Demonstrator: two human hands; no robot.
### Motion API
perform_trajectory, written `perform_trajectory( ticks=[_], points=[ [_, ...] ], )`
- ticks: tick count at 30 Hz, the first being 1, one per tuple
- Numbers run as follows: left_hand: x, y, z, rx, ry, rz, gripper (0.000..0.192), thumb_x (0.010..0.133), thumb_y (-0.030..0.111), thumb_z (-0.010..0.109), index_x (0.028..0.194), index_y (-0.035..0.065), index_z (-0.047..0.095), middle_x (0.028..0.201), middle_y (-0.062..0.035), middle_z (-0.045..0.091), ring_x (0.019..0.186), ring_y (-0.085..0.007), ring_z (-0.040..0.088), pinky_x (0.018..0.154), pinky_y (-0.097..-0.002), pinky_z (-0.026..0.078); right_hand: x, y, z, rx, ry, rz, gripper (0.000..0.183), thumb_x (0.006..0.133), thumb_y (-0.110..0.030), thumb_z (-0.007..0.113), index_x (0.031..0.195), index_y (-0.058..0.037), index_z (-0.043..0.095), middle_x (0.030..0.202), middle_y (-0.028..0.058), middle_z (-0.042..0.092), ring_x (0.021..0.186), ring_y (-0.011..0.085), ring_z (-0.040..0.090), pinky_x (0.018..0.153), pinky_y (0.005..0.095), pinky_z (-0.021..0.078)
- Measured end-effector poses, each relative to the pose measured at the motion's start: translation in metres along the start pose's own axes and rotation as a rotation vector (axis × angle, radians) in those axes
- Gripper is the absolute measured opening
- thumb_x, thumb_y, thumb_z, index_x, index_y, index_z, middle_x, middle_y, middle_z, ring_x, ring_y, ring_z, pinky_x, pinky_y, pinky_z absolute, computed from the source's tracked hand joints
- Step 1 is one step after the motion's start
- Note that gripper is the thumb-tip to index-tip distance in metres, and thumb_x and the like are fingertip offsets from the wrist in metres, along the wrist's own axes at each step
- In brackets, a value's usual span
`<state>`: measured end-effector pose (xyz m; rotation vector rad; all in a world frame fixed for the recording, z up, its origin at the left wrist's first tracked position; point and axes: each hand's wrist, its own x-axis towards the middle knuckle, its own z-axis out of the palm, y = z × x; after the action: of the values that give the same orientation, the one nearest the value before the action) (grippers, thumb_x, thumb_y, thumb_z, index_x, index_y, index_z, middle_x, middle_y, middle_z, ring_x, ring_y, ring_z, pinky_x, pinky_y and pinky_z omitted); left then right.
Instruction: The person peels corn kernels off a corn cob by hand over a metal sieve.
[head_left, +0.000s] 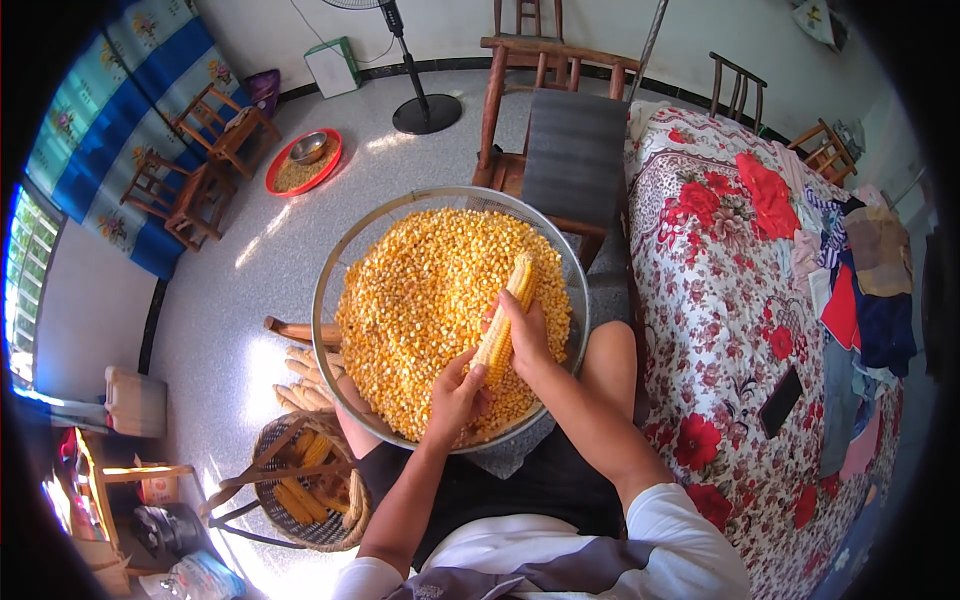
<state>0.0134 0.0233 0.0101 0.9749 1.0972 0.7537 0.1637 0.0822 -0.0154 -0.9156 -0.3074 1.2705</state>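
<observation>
My left hand (456, 394) grips the lower end of a partly shelled corn cob (501, 330). Higher up the same cob, my right hand (527, 334) is closed around its side, with the thumb lying along it. A pale stripe without kernels runs down the cob, and yellow kernels remain on its right side. Beneath both hands, a large round metal sieve (324, 281) rests over my lap, heaped with loose corn kernels (420, 300). At lower left stands a woven basket (289, 525) holding several corn cobs (300, 499).
Bare cobs (304, 382) lie on the floor left of the sieve. A wooden chair (491, 97) stands beyond it, beside a bed with a floral cover (675, 300). Farther back are a red tray (335, 161) and a standing fan (426, 112).
</observation>
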Motion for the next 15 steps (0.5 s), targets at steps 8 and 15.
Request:
perform_trajectory(
  ticks=[8, 15],
  points=[
    [0.0035, -0.0035, -0.0054, -0.117, -0.118, 0.001, 0.055, 0.095, 0.026, 0.064, 0.142, 0.0033, 0.046, 0.075, -0.0019, 0.063, 0.058, -0.0081, 0.058, 0.048, -0.0199, 0.042, -0.0011, -0.0066, 0.0031, -0.069, -0.002, -0.062, 0.032, 0.093, -0.020, 0.067, 0.111, -0.0050, 0.046, 0.085, 0.0077, 0.058, 0.069, 0.0171, 0.061, 0.061, 0.0323, 0.0561],
    [0.0029, -0.0011, 0.0002, -0.101, -0.106, 0.061, 0.062, 0.091, 0.014, 0.069, 0.145, 0.0026, 0.041, 0.079, -0.0006, 0.063, 0.061, -0.0078, 0.059, 0.051, -0.0205, 0.045, 0.0066, -0.0061, -0.0005, -0.055, 0.029, -0.047, 0.034, 0.093, -0.018, 0.066, 0.115, -0.0066, 0.044, 0.088, 0.0081, 0.058, 0.070, 0.0165, 0.061, 0.062, 0.0328, 0.0568]
  ],
)
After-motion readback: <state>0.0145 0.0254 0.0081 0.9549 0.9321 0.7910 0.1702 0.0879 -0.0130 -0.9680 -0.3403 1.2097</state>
